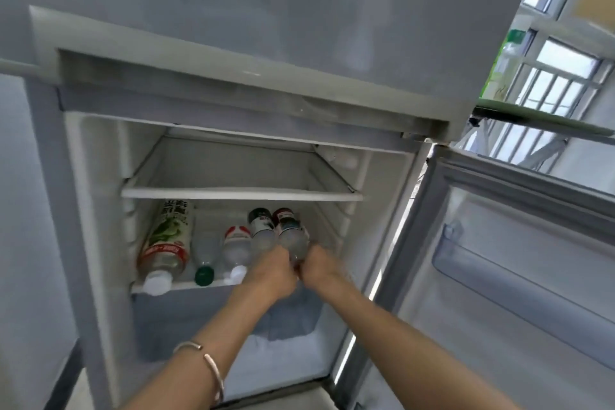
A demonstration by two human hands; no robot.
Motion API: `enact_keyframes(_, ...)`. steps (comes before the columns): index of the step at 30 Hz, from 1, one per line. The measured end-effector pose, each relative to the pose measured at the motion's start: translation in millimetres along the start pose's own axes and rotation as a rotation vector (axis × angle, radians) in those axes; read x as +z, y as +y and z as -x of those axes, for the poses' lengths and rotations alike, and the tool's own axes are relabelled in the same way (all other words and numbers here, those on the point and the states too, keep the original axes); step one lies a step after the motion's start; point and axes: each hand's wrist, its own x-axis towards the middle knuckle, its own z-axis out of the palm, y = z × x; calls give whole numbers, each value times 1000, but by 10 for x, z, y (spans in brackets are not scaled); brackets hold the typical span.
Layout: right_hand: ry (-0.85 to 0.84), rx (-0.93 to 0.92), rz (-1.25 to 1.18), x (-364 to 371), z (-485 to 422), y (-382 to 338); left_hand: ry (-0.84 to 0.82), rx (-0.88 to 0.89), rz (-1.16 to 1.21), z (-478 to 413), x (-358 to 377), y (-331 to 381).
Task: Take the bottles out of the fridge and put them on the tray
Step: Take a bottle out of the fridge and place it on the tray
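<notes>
- Fingers (279, 255) of left hand (274, 273) curl round black-label bottle (261, 230); right hand (319, 265) grips rightmost bottle (292, 235).
- Five bottles (166, 243) lie on fridge shelf (186, 285); three untouched.

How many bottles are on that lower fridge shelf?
5: large bottle far left, then green-capped bottle, small white-capped bottle, black-ended bottle in left hand, red-ended bottle in right hand. Others may hide behind.
</notes>
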Motion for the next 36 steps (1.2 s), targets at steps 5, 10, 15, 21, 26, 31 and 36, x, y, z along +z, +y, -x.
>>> enact_keyframes(5,40,49,-56,310,-232,66,61,-45,-33,-138,166,-284)
enact_keyframes(10,90,-7,-140,446,-284,150,106,-69,-32,-222,265,-287)
enact_keyframes(15,93,-17,-156,451,-212,207,50,-64,-28,-227,310,-269)
enact_keyframes(21,157,-18,-219,408,-104,221,-91,-73,-116,-189,316,-260)
enact_keyframes(26,236,-74,-341,455,-1,241,-133,-64,-110,-174,320,-296)
enact_keyframes(31,351,-123,-472,384,25,154,-118,-47,-15,-195,342,-356)
enact_keyframes(36,490,-110,-579,363,-12,53,-100,-2,66,-209,384,-314)
